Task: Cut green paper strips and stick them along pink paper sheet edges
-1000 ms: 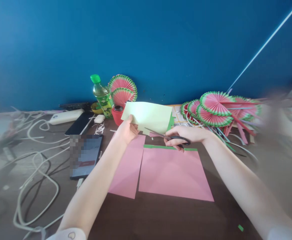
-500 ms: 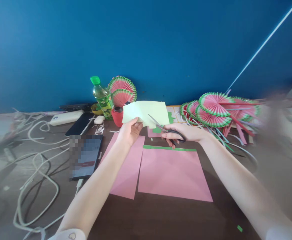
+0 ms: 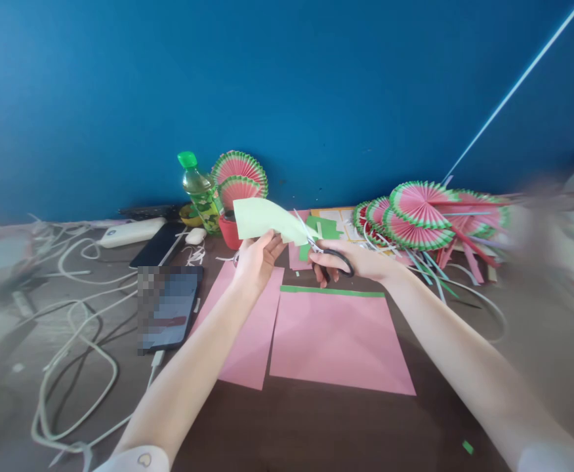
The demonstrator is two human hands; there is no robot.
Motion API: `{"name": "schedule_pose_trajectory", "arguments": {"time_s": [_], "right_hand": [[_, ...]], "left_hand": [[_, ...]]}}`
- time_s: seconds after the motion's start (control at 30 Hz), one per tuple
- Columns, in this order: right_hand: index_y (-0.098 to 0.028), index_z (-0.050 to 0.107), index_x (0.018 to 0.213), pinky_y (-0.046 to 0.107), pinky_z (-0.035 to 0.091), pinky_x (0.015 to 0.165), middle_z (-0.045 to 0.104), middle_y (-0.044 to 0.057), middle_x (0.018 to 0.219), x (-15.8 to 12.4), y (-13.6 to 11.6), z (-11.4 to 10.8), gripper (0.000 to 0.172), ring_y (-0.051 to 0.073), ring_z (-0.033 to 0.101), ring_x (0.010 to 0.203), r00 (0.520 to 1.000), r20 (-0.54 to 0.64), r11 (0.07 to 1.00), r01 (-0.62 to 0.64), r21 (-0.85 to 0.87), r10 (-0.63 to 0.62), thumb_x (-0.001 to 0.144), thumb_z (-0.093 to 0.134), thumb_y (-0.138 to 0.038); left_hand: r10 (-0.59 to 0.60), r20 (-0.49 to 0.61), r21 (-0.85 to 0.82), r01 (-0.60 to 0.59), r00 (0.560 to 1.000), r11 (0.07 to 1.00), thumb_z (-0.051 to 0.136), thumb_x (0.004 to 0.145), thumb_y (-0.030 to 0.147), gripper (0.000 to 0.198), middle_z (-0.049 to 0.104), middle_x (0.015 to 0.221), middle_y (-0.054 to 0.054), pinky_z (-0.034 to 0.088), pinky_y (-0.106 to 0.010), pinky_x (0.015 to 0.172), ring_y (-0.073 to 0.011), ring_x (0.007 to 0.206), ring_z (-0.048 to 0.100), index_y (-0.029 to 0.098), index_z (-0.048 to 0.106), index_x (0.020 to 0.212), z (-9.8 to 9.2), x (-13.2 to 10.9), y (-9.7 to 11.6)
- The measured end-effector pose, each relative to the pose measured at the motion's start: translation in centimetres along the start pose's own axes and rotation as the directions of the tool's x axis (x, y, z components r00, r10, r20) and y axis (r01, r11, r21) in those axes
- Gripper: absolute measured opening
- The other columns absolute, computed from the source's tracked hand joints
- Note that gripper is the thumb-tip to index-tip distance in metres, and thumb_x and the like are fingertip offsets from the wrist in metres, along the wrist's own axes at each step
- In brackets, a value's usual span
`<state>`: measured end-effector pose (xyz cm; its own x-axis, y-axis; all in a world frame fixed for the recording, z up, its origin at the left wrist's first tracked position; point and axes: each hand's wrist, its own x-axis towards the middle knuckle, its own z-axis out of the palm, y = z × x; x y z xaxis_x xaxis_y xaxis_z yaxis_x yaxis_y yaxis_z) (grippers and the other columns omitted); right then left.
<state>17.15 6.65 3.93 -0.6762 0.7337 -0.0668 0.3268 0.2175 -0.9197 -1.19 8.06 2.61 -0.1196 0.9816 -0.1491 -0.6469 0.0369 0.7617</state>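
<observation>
My left hand [image 3: 256,257] pinches the lower edge of a pale green sheet of paper [image 3: 262,219], held up above the table. My right hand [image 3: 353,261] grips black-handled scissors [image 3: 323,250], whose blades point up and left into the paper's right edge. Below both hands lie two pink sheets: a large one [image 3: 340,344] with a green strip [image 3: 333,291] along its far edge, and a narrower one [image 3: 250,334] to its left.
A phone [image 3: 168,307] with white cables [image 3: 75,341] lies at the left. A green-capped bottle [image 3: 199,191], a red cup [image 3: 229,227] and pink-green paper fans [image 3: 240,174] stand by the blue wall. More fans [image 3: 429,213] and paper strips are piled at the right.
The green paper has turned and shifted left, showing a narrower face. My right hand has moved the scissors left and up, with the blades now steeper at the paper's edge.
</observation>
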Motion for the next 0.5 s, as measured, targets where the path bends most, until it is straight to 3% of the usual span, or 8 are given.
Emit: {"name": "schedule_pose_trajectory", "arguments": {"time_s": [0.17,0.5], "right_hand": [[-0.016,0.05,0.083,0.022,0.041,0.05,0.062,0.003,0.065,0.3,0.0,0.6,0.033,0.011,0.056,0.058,0.999,-0.025,0.991,0.049,0.125,-0.046,0.086,0.043,-0.048],[-0.018,0.046,0.081,0.022,0.04,0.051,0.061,0.001,0.061,0.5,-0.3,1.4,0.03,0.01,0.053,0.053,0.994,-0.111,0.994,0.035,0.101,-0.024,0.085,0.044,-0.048]], "left_hand": [[0.027,-0.02,-0.045,-0.028,0.999,0.999,0.057,0.07,0.001,0.011,0.063,0.062,-0.001,0.051,-0.03,0.076,-0.0103,0.059,0.062,0.012,0.055,0.07,0.2,0.0,-0.1],[0.049,0.014,-0.065,-0.048,0.999,0.997,0.055,0.07,0.001,0.012,0.063,0.064,-0.001,0.051,-0.03,0.075,-0.011,0.062,0.063,0.013,0.055,0.071,0.2,-0.3,-0.1]]}}
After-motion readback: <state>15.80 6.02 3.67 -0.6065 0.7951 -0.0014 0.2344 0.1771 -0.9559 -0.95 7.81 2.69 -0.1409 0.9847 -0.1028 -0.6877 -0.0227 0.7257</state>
